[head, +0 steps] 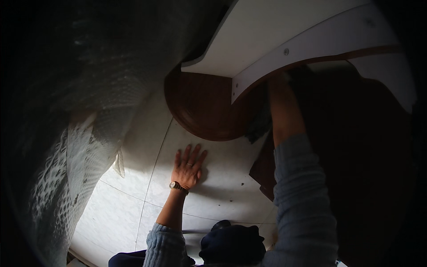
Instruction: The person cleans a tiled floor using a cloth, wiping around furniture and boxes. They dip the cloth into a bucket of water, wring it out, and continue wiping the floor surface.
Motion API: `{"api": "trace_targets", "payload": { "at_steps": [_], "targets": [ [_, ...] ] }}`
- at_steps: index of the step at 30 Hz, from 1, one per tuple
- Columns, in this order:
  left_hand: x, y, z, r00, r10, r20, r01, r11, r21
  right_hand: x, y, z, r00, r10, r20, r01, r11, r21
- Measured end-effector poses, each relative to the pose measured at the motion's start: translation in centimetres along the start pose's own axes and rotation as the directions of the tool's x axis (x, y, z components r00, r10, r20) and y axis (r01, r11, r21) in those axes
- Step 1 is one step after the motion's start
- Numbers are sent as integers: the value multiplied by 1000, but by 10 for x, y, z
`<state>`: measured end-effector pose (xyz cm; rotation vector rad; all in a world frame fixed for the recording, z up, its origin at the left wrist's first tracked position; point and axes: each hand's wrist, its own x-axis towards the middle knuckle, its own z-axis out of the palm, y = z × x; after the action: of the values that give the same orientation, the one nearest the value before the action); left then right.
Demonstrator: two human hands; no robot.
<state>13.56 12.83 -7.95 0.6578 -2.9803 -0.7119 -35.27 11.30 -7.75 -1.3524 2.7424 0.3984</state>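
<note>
My left hand rests palm down on the pale tiled floor, its fingers spread, with a ring on one finger and a watch at the wrist. My right arm, in a ribbed grey-blue sleeve, reaches under the white-faced furniture panel; the hand at its end is lost in shadow behind the panel's lower edge. A dark, ragged clump, too dim to identify, lies on the floor beside the forearm. Left of it is the rounded reddish-brown wooden base of the furniture.
A sheer, lace-like curtain hangs close at the left. Dark brown wooden furniture stands at the right, with a corner beside my right sleeve. Small dark crumbs dot the tiles. My dark-clothed knee is at the bottom.
</note>
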Motion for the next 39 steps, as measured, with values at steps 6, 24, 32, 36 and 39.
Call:
{"api": "trace_targets", "payload": {
  "at_steps": [6, 24, 32, 36, 39],
  "targets": [
    [0, 0, 2, 1000, -8, 20, 8, 1000, 14, -30, 27, 18, 999, 46, -8, -47, 991, -127],
    [-13, -7, 6, 999, -31, -34, 35, 993, 109, -97, -43, 32, 915, 223, 335, -44, 882, -469],
    [2, 13, 14, 981, -12, -194, 14, 1000, 5, -217, -102, 17, 851, 283, 442, -255, 959, -124],
    [-13, 54, 7, 975, -2, -223, -37, 985, -171, -293, -142, -2, 881, 31, 472, 15, 995, -95],
    [-41, 115, 14, 979, 186, -84, -204, 895, -397, -368, -135, 37, 937, 241, 254, -303, 922, 243]
  ]
}}
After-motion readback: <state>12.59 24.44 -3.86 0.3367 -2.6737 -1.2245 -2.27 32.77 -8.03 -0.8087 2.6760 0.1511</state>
